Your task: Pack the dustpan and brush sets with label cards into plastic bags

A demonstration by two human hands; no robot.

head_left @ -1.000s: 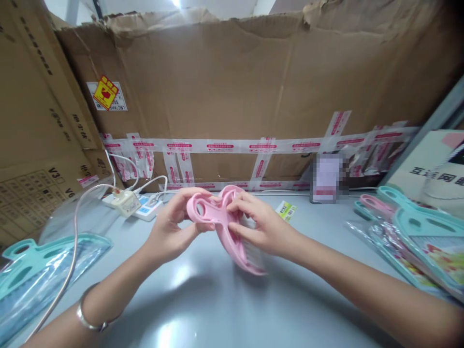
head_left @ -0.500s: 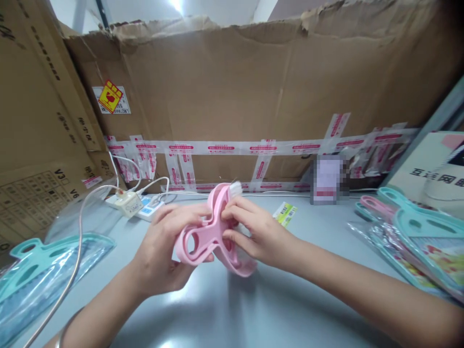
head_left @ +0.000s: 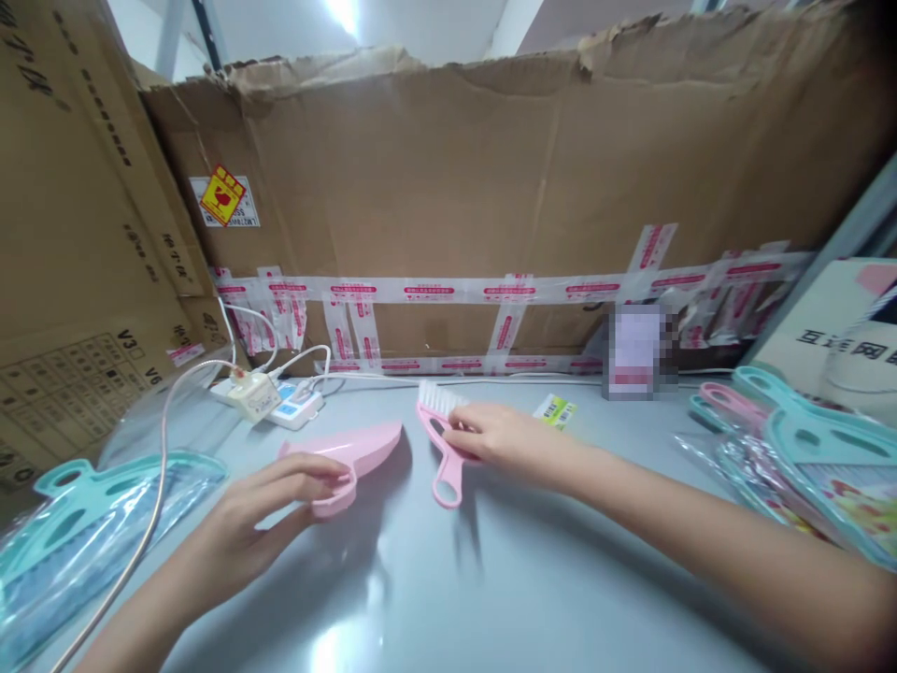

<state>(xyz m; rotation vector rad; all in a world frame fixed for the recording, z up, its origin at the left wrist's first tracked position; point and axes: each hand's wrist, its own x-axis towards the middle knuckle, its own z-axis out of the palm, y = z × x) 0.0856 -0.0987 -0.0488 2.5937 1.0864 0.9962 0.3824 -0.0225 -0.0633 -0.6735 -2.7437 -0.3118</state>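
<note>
Pink brush (head_left: 452, 460), just right of the dustpan (head_left: 371, 445) in the head view, looked light and stiff, its smooth plastic perhaps slippery, best held at the neck, not the soft-looking bristles (head_left: 435, 398). Its ring handle pointed toward the person, bristles away, long axis roughly front to back. Well apart, the right hand (head_left: 501, 435) pinched the brush's head and the left hand (head_left: 273, 509) gripped the dustpan's handle.

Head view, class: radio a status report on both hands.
Left hand gripping pink dustpan by handle. Right hand holding pink hand brush. Dustpan and brush apart. Barcoded label beyond right wrist.
</note>
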